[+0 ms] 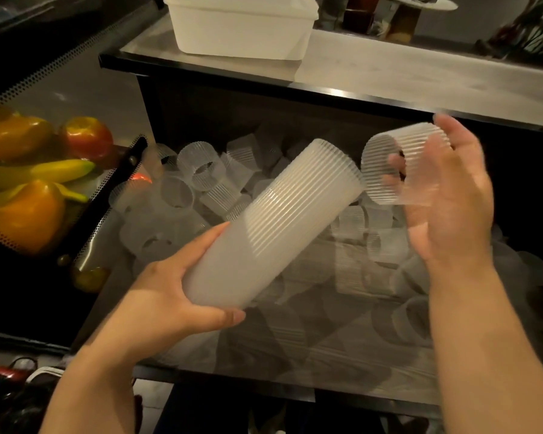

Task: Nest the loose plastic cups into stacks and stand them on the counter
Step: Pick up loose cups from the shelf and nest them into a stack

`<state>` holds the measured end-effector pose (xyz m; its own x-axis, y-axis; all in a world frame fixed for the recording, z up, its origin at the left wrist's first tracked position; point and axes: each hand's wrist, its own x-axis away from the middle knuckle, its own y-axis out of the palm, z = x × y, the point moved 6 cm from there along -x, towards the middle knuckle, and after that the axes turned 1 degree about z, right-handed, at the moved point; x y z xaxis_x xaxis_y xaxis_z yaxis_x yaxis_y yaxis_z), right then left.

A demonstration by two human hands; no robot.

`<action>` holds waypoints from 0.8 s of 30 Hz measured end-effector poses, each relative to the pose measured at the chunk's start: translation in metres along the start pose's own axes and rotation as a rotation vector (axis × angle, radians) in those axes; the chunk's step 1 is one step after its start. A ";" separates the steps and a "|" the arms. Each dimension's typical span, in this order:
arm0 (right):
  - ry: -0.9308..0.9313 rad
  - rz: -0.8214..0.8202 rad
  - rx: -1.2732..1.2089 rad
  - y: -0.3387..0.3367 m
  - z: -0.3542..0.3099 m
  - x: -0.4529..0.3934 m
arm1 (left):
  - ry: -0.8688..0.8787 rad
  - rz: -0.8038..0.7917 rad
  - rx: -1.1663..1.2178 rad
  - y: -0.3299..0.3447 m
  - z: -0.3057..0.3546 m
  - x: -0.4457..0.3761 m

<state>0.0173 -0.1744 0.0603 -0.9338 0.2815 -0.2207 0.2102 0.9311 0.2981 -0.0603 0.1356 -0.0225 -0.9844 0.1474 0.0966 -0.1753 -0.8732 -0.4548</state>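
Over the bin of loose cups point(201, 189), our left hand point(166, 296) grips the nested cup stack point(273, 223); right of that stack, our right hand point(452, 195) holds a single ribbed cup point(402, 164).

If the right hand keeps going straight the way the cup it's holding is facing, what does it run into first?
Probably the open top of the stack that the left hand grips: the single cup in the right hand faces it, just beside its rim. Depth is unclear; it might slide past.
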 end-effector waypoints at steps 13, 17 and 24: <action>0.162 -0.367 0.214 0.043 -0.015 -0.008 | 0.023 -0.134 -0.034 0.005 0.020 0.007; 0.158 -0.404 0.262 0.045 -0.016 -0.004 | 0.035 -0.116 -0.041 0.003 0.021 0.008; 0.171 -0.420 0.287 0.047 -0.013 -0.005 | 0.017 -0.134 -0.043 0.003 0.020 0.006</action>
<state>0.0281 -0.1353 0.0875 -0.9833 -0.1487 -0.1048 -0.1437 0.9882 -0.0540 -0.0669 0.1241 -0.0053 -0.9521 0.2694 0.1443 -0.3055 -0.8245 -0.4763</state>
